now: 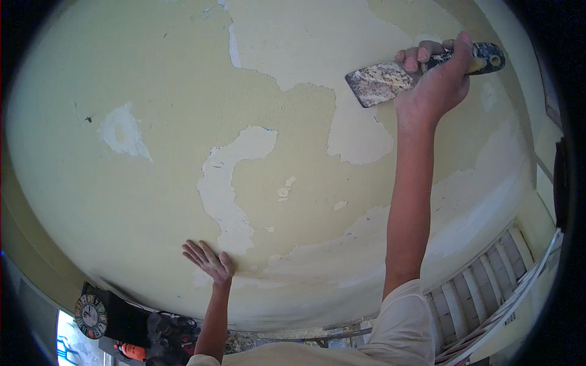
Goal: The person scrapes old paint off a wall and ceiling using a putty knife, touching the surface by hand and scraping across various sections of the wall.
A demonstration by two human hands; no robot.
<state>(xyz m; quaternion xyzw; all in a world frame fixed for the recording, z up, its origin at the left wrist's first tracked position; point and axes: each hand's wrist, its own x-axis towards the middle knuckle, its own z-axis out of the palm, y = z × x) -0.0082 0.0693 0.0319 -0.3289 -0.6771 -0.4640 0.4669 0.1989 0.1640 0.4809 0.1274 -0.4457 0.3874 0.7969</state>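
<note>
A putty knife with a broad, stained metal blade (pixel 380 83) is in my right hand (pixel 435 87), whose fingers wrap its dark, paint-spattered handle (pixel 490 58). The blade points left, over the upper right of the wall; whether it touches the surface I cannot tell. My left hand (pixel 210 263) rests on the wall (pixel 151 196) lower down, palm towards it and fingers spread, holding nothing. Yellowish paint covers much of this wall. Pale bare patches (pixel 219 187) with ragged paint edges lie above my left hand and around the blade.
A round clock (pixel 91 316) stands at lower left beside a black box-like object (pixel 126 320). Near it are an orange object (pixel 132 351) and a dark bag (pixel 183 341). White slats (pixel 474 286) run along the lower right, with pale cables or strips (pixel 517 302) beside them.
</note>
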